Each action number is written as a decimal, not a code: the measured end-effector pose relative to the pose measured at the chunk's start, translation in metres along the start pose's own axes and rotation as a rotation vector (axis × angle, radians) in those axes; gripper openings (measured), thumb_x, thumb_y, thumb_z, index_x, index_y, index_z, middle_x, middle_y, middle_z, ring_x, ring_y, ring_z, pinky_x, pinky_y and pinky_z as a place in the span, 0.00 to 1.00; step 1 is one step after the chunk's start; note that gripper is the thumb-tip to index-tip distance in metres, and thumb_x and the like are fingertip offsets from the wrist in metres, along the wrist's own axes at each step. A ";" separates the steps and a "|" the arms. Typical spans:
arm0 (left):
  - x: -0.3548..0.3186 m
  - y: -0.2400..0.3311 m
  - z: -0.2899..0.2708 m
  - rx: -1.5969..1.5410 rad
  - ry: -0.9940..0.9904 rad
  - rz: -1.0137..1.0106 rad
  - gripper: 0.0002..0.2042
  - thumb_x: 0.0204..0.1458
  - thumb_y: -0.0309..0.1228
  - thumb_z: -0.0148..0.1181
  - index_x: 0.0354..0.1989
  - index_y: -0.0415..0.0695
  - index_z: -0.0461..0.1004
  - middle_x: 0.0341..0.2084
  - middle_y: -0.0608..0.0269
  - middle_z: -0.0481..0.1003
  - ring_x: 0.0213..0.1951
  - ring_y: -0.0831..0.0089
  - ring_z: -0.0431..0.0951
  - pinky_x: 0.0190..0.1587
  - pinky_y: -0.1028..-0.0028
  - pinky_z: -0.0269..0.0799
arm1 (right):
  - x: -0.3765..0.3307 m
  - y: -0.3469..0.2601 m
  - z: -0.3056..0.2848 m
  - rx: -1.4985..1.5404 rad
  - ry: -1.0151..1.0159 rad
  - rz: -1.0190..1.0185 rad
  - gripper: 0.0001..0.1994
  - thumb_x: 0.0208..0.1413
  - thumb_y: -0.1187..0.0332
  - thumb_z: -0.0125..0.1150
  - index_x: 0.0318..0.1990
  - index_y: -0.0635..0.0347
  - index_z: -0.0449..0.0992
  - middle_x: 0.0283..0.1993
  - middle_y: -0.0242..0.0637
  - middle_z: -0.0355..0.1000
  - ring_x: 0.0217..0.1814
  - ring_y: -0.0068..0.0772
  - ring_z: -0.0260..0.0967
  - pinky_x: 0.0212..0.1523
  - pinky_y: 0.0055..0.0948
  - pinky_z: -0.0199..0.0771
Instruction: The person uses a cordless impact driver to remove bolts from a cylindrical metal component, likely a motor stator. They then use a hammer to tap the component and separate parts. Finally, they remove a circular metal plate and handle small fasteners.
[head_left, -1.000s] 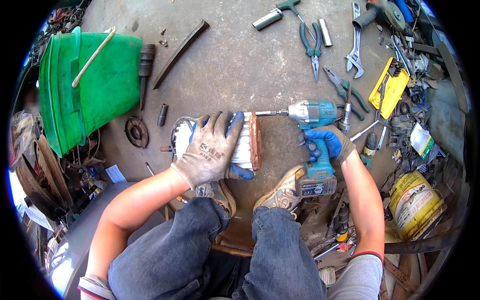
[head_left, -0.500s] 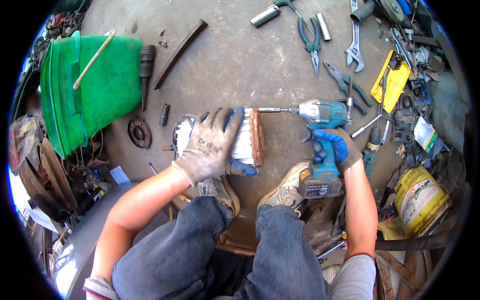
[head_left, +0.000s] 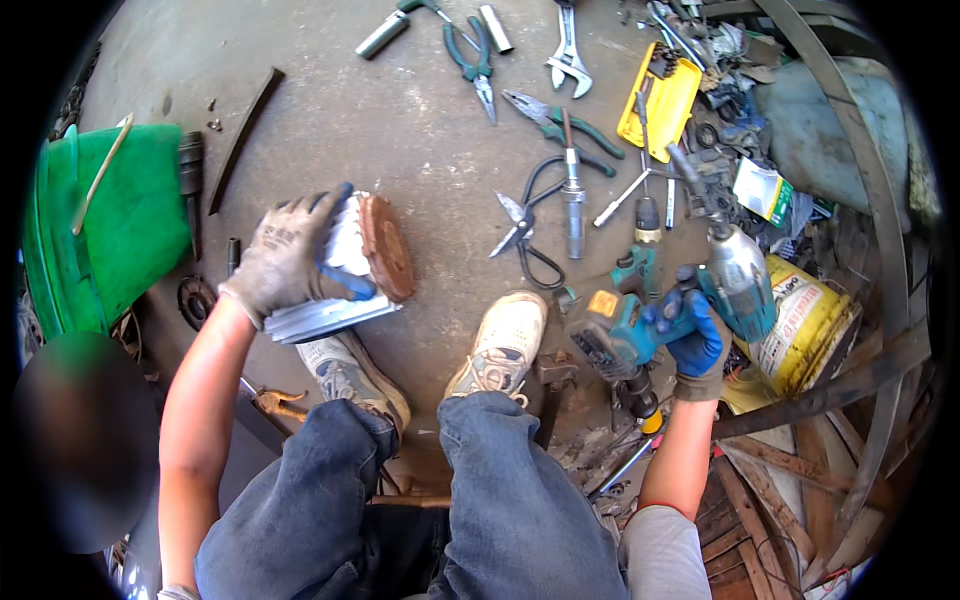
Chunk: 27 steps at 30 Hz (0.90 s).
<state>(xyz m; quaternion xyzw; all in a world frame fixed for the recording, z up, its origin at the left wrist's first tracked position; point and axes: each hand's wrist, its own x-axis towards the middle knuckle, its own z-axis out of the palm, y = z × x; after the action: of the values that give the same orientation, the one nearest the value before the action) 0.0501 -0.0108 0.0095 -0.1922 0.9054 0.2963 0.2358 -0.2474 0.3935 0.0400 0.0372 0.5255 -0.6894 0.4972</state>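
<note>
My left hand [head_left: 283,252], in a grey work glove with blue fingertips, grips a white finned metal housing [head_left: 349,240]. Its rust-brown end [head_left: 386,247] faces right, and the housing looks tilted above the floor by my left shoe. Part of its body is hidden beneath my palm. Over at the right, my right hand [head_left: 690,330], also gloved, is closed round the handle of a teal cordless impact driver [head_left: 738,285]. The tool's silver nose points up, and its battery [head_left: 597,335] is toward the left. A pair of scissors [head_left: 522,225] and a metal socket tool [head_left: 573,205] lie between the hands.
Pliers [head_left: 478,75], more pliers [head_left: 565,128] and an adjustable wrench [head_left: 567,55] lie farther off. A yellow case [head_left: 672,95] sits by scrap at right, near a yellow bucket [head_left: 805,325]. The green bin [head_left: 110,220] stands left, beside a bent metal bar [head_left: 245,140].
The impact driver has swung right and back, away from the housing, with its nose turned upward. My left hand has tilted the housing. The view has shifted right, revealing the scissors.
</note>
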 end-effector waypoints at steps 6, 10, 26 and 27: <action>0.031 -0.039 -0.030 -0.217 -0.089 -0.048 0.48 0.43 0.68 0.65 0.64 0.38 0.70 0.50 0.37 0.77 0.55 0.43 0.76 0.60 0.56 0.69 | -0.012 -0.021 -0.083 -0.162 0.516 -0.409 0.12 0.68 0.60 0.57 0.47 0.60 0.75 0.40 0.36 0.72 0.46 0.31 0.69 0.57 0.36 0.68; 0.033 -0.043 -0.029 -0.041 -0.030 -0.055 0.36 0.54 0.59 0.59 0.63 0.43 0.72 0.53 0.41 0.77 0.58 0.45 0.75 0.61 0.56 0.68 | 0.007 0.008 -0.166 -0.224 0.787 -0.542 0.15 0.69 0.56 0.56 0.46 0.60 0.76 0.42 0.35 0.73 0.47 0.28 0.69 0.57 0.32 0.69; -0.013 0.027 0.024 0.211 0.398 -0.044 0.62 0.31 0.68 0.72 0.72 0.39 0.55 0.67 0.42 0.62 0.68 0.44 0.62 0.72 0.48 0.52 | -0.207 0.228 -0.052 -1.182 0.551 0.437 0.23 0.58 0.58 0.68 0.52 0.67 0.75 0.48 0.49 0.77 0.50 0.44 0.75 0.54 0.39 0.73; -0.007 0.026 0.016 0.191 0.364 -0.049 0.63 0.29 0.68 0.73 0.72 0.39 0.55 0.67 0.41 0.62 0.68 0.44 0.62 0.71 0.48 0.53 | -0.213 0.251 -0.049 -1.421 0.487 0.475 0.28 0.54 0.55 0.71 0.55 0.67 0.73 0.50 0.55 0.76 0.53 0.52 0.75 0.55 0.43 0.72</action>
<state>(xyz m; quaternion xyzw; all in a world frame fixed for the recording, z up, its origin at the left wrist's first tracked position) 0.0488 0.0204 0.0132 -0.2413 0.9521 0.1635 0.0928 0.0188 0.5807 -0.0323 -0.0281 0.9124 -0.0359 0.4068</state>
